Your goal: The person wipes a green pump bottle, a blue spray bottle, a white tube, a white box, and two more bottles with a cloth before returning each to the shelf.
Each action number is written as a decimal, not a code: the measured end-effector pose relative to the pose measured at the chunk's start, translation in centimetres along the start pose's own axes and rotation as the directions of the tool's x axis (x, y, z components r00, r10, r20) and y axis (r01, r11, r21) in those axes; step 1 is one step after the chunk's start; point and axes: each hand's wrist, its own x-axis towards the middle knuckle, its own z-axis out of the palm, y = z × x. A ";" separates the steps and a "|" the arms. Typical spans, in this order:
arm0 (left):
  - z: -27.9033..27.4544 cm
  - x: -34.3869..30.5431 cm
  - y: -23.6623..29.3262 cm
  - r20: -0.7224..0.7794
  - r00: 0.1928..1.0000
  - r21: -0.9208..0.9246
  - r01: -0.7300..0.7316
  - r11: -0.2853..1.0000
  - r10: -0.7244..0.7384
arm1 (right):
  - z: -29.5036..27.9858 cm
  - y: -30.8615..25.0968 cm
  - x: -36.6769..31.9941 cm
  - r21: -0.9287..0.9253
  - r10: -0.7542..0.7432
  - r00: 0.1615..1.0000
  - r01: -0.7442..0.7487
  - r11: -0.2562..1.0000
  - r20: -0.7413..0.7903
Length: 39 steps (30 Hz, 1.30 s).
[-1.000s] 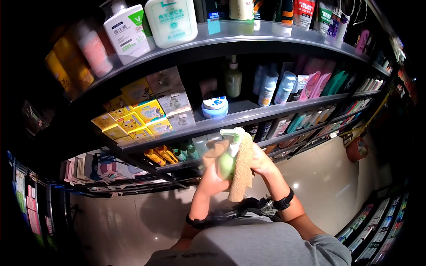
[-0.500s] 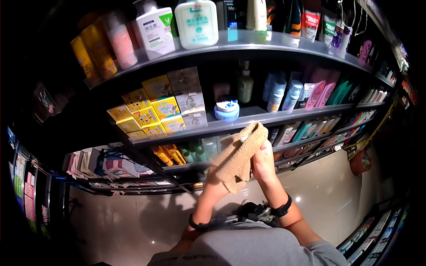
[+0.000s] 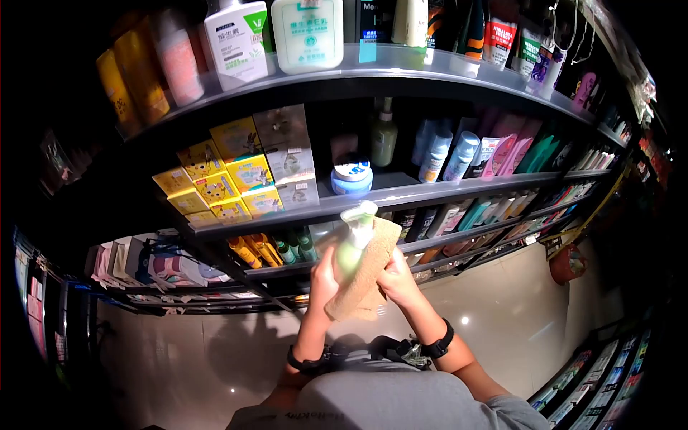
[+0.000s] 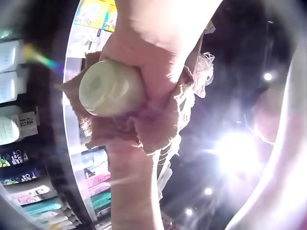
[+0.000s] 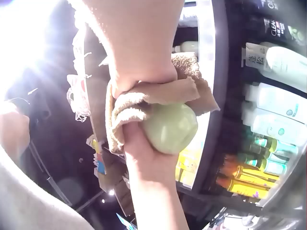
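Observation:
A pale green pump bottle stands upright in front of the shelf in the head view, its pump head at the top. My left hand grips it from the left side. Along the right side of the bottle lies a tan terry cloth, which my right hand holds against it. In the left wrist view the bottle's rounded base faces the camera, with cloth bunched about it. The right wrist view shows the cloth folded in the right hand's grasp, over the bottle.
A shelf edge runs just beyond the hands. On that shelf are stacked yellow boxes, a blue jar and several tubes and bottles. Larger bottles stand on the shelf above. A red basket is on the floor at right.
Half a second ago the cloth covered the bottle's top; now it is down along the right side and the pump head shows. Both hands have shifted slightly left in the head view.

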 end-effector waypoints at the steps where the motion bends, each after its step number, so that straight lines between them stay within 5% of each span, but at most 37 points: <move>1: -0.1 0.2 0.2 -0.026 0.999 0.011 -0.036 0.999 0.036 | 0.3 0.1 0.1 0.010 -0.034 0.999 0.034 0.999 0.002; 3: -0.2 0.6 -0.1 0.011 0.999 0.023 -0.032 0.999 0.032 | -0.2 0.0 0.3 0.000 0.065 0.998 -0.065 0.998 -0.006; 5: -0.6 1.0 -0.6 0.051 0.998 0.035 -0.044 0.998 0.042 | -0.3 -0.6 0.8 -0.025 -0.055 0.998 0.055 0.998 0.008; 7: -0.6 1.5 -0.6 0.192 0.961 -0.028 0.210 0.977 -0.201 | -0.7 -1.2 1.3 -0.016 -0.047 0.999 0.047 0.999 -0.011; 8: -0.8 0.9 -0.2 0.278 0.961 -0.087 0.026 0.996 -0.001 | -0.9 -1.6 1.7 -0.004 -0.039 0.999 0.039 0.999 -0.030; 9: -0.5 0.8 -0.5 0.274 0.962 -0.087 0.028 0.996 -0.003 | -0.5 -2.1 2.2 0.005 -0.119 0.991 0.120 0.993 -0.060; 11: 0.3 0.3 -1.0 0.200 0.944 -0.031 -0.261 0.965 0.262 | -0.6 -2.1 2.6 0.118 -0.132 0.987 0.143 0.983 -0.090; 13: 0.7 -0.6 -0.9 0.196 0.960 0.010 -0.208 0.978 0.202 | -0.2 -2.2 2.4 0.185 -0.133 0.973 0.168 0.968 -0.186; 16: 1.2 -0.9 -0.8 0.227 0.972 -0.210 -0.013 0.978 0.062 | -0.3 -2.2 1.4 0.310 -0.150 0.965 0.213 0.926 -0.215; 20: 0.6 -1.3 -1.1 0.281 0.958 -0.246 0.129 0.961 -0.057 | 0.0 -1.2 0.9 0.177 -0.148 0.971 0.182 0.967 -0.190; 27: -2.0 -1.6 -0.3 0.235 0.969 -0.037 -0.072 0.997 0.079 | 2.0 -0.3 0.6 0.258 -0.055 0.988 0.092 0.962 -0.145; 32: -3.2 -2.3 -1.5 0.277 0.958 -0.095 0.098 0.991 -0.068 | 3.3 0.4 0.7 0.297 -0.053 0.977 0.114 0.948 -0.208; 39: -3.1 -2.4 -1.6 0.251 0.967 -0.088 0.053 0.995 -0.030 | 3.3 0.9 0.7 0.338 -0.061 0.967 0.145 0.930 -0.248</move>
